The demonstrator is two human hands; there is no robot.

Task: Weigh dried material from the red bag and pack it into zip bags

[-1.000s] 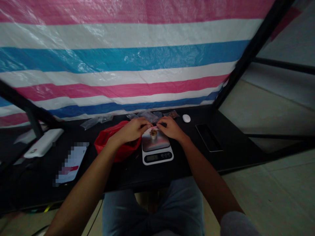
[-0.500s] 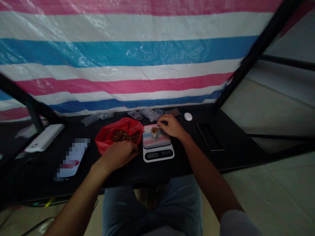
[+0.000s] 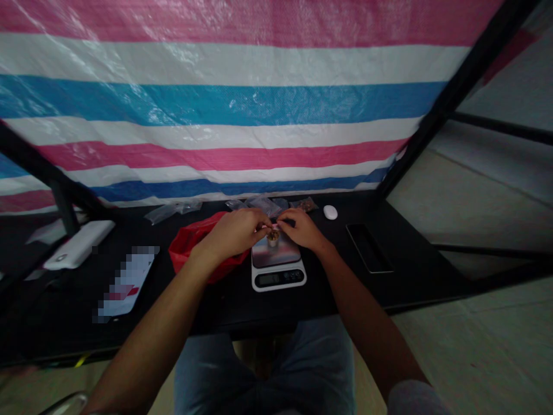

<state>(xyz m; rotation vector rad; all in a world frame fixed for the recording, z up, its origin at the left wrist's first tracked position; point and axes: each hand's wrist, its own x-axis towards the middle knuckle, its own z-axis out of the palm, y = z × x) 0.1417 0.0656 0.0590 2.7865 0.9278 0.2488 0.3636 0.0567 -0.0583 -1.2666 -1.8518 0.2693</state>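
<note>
Left hand is back from the red bag and over the scale, and now both hands meet at the cup! Fingertips of the left and fingertips of the right come together right at the top of the little metal cup, both hands curled and nearly closed. A pale sliver shows between them, but whether they have hold of a piece, I can't tell from here. Brown pieces are heaped in that cup, which stands upright on the steel platform of the scale, toward its back edge, with open platform in front. Right hand rests just behind the platform's right side. Red bag sits right beside the scale, partly under the left wrist, its contents hidden. Along the back, clear plastic bags and a small bag of brown bits lie by the bench's far edge, with a white mouse just to the right. Open black bench runs out to a phone, and on the left lie a blurred paper and a white power bank. Behind it all hangs a striped tarp on a black frame, with a tiled floor off to the right!
</note>
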